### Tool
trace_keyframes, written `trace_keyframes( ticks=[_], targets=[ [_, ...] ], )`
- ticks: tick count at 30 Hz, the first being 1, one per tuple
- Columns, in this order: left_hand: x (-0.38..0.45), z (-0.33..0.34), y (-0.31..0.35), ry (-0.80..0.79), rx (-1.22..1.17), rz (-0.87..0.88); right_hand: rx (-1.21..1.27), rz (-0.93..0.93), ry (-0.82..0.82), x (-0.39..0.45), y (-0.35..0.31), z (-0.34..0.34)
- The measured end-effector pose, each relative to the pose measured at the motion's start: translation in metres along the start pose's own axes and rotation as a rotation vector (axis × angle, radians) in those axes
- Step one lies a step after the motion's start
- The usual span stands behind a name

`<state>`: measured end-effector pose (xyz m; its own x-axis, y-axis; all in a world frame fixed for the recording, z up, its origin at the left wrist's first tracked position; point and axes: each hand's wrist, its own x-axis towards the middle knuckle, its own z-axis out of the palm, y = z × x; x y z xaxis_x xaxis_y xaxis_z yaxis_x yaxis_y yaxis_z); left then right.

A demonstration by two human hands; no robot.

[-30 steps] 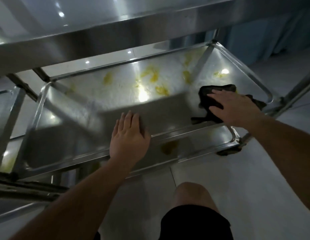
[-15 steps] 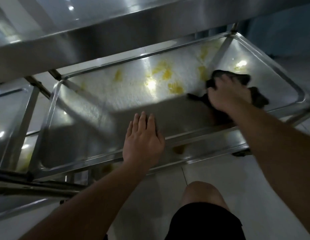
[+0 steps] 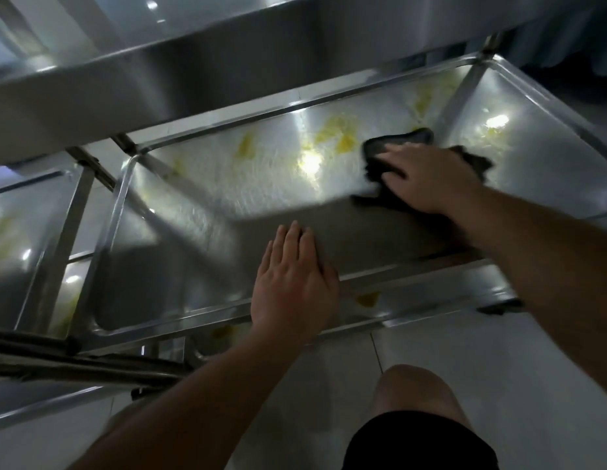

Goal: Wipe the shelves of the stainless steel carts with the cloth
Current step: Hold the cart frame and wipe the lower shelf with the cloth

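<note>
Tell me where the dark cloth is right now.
In the head view, the dark cloth lies on the right part of the middle shelf, under the flat right hand, beside yellow smears.

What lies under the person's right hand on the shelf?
A dark cloth, pressed flat by the right hand onto the steel shelf. Any stains beneath it are covered.

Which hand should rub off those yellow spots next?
The right hand, probably. It already presses the dark cloth flat on the shelf, right beside the yellow spots. The left hand rests bare on the near rim.
</note>
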<state>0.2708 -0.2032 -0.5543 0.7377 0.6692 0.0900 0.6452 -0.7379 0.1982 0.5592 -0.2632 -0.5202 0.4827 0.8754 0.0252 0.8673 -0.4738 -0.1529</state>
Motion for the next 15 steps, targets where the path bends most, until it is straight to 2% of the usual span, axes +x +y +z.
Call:
trace_keyframes(
  ticks=[5,7,10,12,15],
  targets=[
    [-0.003,0.0,0.001,0.011,0.023,0.006,-0.053,0.309,-0.007,-0.016,0.113,-0.019],
    [-0.002,-0.001,0.002,0.0,0.02,0.002,-0.08,0.41,-0.019,-0.017,0.124,-0.022],
    [-0.001,-0.003,0.005,-0.015,0.012,-0.014,-0.041,0.481,-0.017,-0.011,0.091,-0.02],
    [-0.001,-0.004,0.005,-0.018,0.0,-0.016,-0.02,0.351,-0.031,-0.008,0.05,-0.015],
    [0.0,-0.004,0.005,-0.016,0.0,-0.02,-0.026,-0.003,-0.091,-0.014,-0.023,-0.003]
  ],
)
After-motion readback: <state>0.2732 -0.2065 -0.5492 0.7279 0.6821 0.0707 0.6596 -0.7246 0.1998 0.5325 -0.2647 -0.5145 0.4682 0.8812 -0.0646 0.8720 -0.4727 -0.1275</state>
